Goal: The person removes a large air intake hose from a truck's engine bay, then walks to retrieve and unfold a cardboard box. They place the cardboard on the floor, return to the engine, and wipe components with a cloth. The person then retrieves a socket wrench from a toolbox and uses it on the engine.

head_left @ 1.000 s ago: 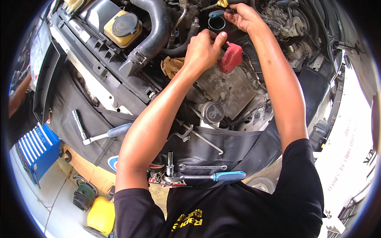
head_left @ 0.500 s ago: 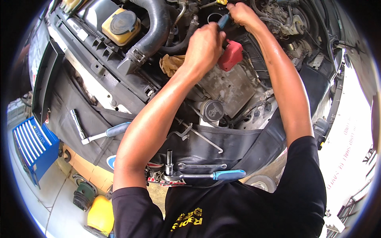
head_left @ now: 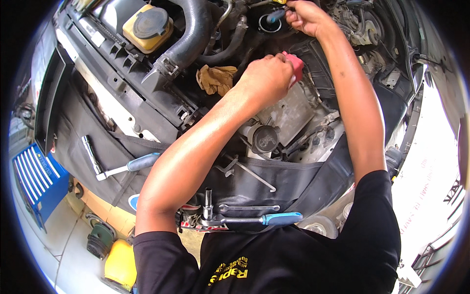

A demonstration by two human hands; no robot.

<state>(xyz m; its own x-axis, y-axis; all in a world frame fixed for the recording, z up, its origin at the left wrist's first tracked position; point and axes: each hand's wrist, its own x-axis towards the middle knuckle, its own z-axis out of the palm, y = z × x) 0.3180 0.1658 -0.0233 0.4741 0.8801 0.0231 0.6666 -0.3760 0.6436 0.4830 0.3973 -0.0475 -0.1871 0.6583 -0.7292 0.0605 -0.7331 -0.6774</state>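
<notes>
My left hand is closed around a red plastic terminal cover, above the grey top of the battery. Farther up, my right hand has its fingers curled at the end of a blue-handled tool, likely a ratchet. Its head is mostly hidden by the fingers and the handle is smeared by motion. Just under that handle lies a round opening with a bright rim. A crumpled brown glove or cloth rests left of my left hand.
On the black fender cover lie a blue-handled ratchet with a socket, a combination wrench, a hooked rod and another blue-handled ratchet. A thick black hose and a yellowish reservoir stand at upper left. A blue tool cabinet is far left.
My left hand has let go of the blue handle and come down onto the red cover, which has shifted slightly up and right. The tool stays with my right hand.
</notes>
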